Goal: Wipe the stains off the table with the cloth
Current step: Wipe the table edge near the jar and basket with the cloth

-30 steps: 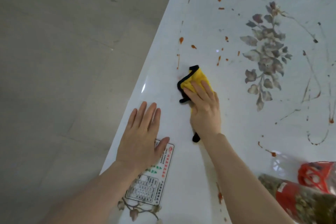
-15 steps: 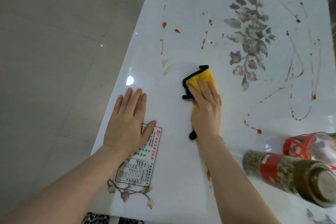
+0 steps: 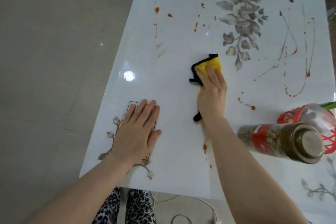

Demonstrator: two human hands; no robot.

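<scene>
My right hand [image 3: 211, 94] presses flat on a folded yellow cloth with black trim [image 3: 209, 64] near the middle of the white glossy table [image 3: 174, 87]. Most of the cloth lies under the palm; its far end and a black corner by the wrist show. My left hand [image 3: 138, 131] lies flat, fingers together, on a printed card at the table's near left. Orange-red stains [image 3: 157, 10] dot the table beyond the cloth, with a smeared patch [image 3: 161, 51] to the left and streaks [image 3: 294, 94] on the right. More drops [image 3: 205, 148] sit beside my right forearm.
A jar with a brown lid [image 3: 283, 142] lies on its side at the near right, with a red-netted clear container [image 3: 312, 120] behind it. The table's left edge drops to a tiled floor [image 3: 54, 60]. A grey floral print [image 3: 241, 20] decorates the table. Cables [image 3: 181, 205] lie on the floor.
My right hand slid the cloth toward me and rightward, leaving a faint smear where it was. My left hand shifted back to cover the card. The view pulled back.
</scene>
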